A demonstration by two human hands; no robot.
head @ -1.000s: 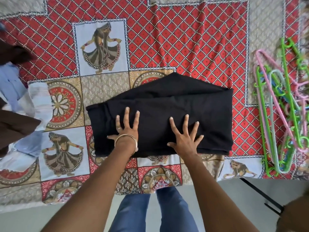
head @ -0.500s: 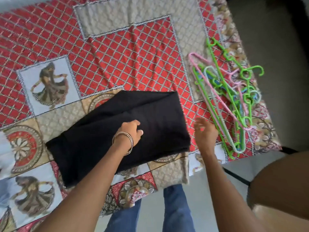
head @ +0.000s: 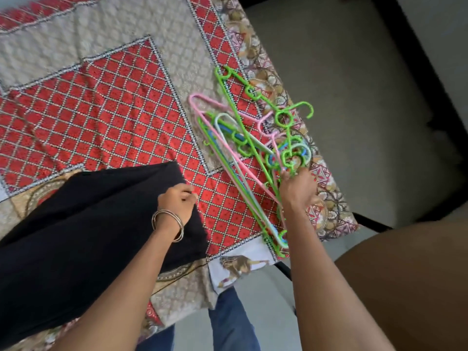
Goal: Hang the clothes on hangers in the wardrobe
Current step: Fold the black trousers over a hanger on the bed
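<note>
A folded black garment (head: 83,231) lies on the patterned bedspread at the lower left. My left hand (head: 177,202), wearing metal bangles, rests curled on the garment's right edge and pinches the cloth. A tangled pile of plastic hangers (head: 248,150), green, pink, blue and pale mint, lies on the bed's right side. My right hand (head: 297,188) reaches into the near end of that pile, fingers closing around the hooks of green and pink hangers. The wardrobe is not in view.
The red, beige and figure-printed bedspread (head: 106,115) covers the bed; its right edge drops to grey floor (head: 367,110). A dark frame (head: 415,62) runs along the right. My jeans-clad legs (head: 233,323) stand at the bed's near edge.
The view swung right. My right hand left the black garment and reached across to the hanger pile. My left hand went from flat on the garment to curled at its right edge.
</note>
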